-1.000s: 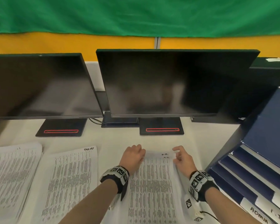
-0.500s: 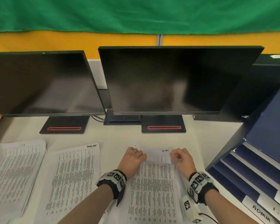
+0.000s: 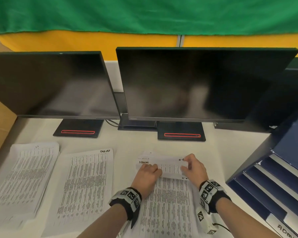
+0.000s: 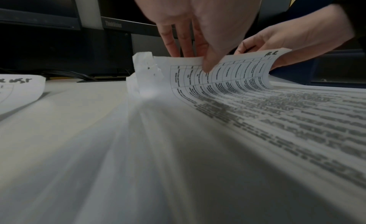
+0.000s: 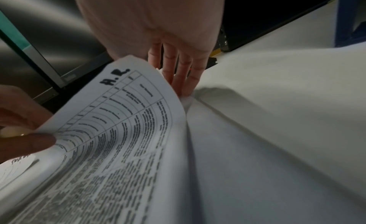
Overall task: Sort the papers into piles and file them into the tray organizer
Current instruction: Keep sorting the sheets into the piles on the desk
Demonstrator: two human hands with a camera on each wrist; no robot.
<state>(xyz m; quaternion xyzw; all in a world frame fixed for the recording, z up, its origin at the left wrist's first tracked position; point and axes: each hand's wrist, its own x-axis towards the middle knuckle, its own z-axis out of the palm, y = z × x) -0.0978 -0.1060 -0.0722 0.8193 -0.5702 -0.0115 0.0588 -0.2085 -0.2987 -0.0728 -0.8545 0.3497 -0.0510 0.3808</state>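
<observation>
Both hands pinch the far edge of the top sheet [image 3: 169,166] — left hand [image 3: 149,174] at its left, right hand [image 3: 194,167] at its right; tray organizer [image 3: 272,188] lies rightward — nearer the right hand.

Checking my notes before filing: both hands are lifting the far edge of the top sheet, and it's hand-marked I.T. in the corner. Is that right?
Not quite. The sheet is marked H.R., not I.T.; the right wrist view shows the lettering plainly. The rest holds: the left hand and right hand both lift its far edge.
</observation>
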